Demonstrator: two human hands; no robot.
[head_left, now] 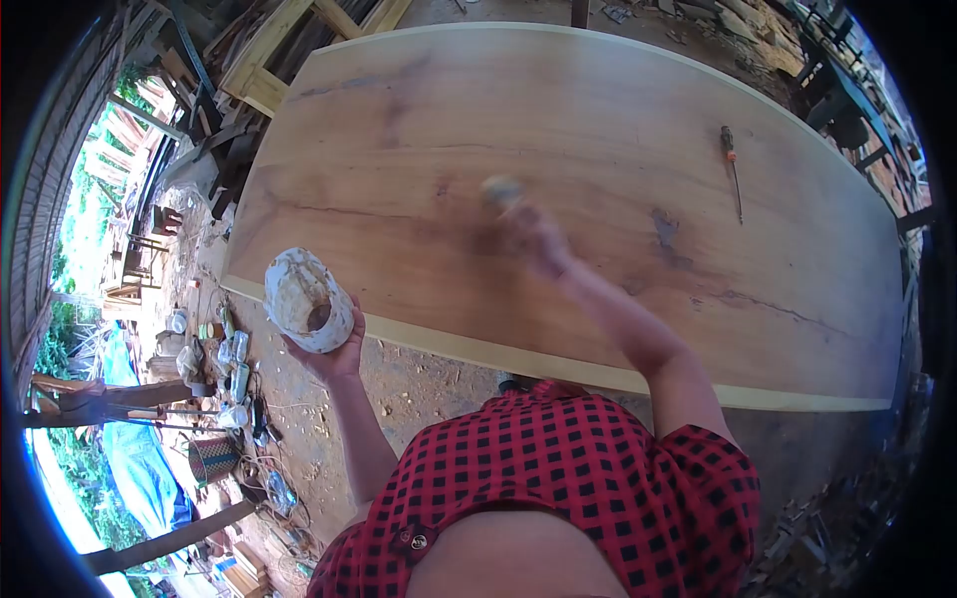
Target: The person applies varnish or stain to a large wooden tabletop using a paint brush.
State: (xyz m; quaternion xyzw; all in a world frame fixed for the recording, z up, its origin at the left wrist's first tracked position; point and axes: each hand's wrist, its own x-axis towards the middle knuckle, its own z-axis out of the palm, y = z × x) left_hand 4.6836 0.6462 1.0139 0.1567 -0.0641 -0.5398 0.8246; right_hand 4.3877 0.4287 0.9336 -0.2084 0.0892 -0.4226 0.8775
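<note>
Head view: one large wooden panel (598, 100), lying flat in front of the person, brown with darker grain streaks, a pale strip along its edges; landmark for all places below. One grey-dark blemish (666, 227), on the panel's surface, right of its middle. One container (307, 299), whitish, heavily stained, its opening tilted toward the camera; located at the panel's near edge, toward the left end, partly overlapping it in the view; whether it touches the panel cannot be told. One left hand (344, 354), fingers curled round the container's side and lower part, holding it. One right hand (538, 239), over the middle of the panel, blurred, fingers closed on a pale item (500, 191); the exact finger positions and the kind of item are too blurred to tell, as is contact with the surface. One screwdriver (731, 164), orange-and-dark handle, thin shaft, lying on the panel toward its right end, handle toward the far edge. One light timber frame (261, 85), beyond the panel's far left corner. Assorted bottles (239, 369), on the ground left of the panel's near left corner; one woven basket (212, 458), nearer the person than these. One blue sheet (135, 439), farther left of the panel. One red-and-black checked shirt (558, 448), worn by the person, at the panel's near side.
</note>
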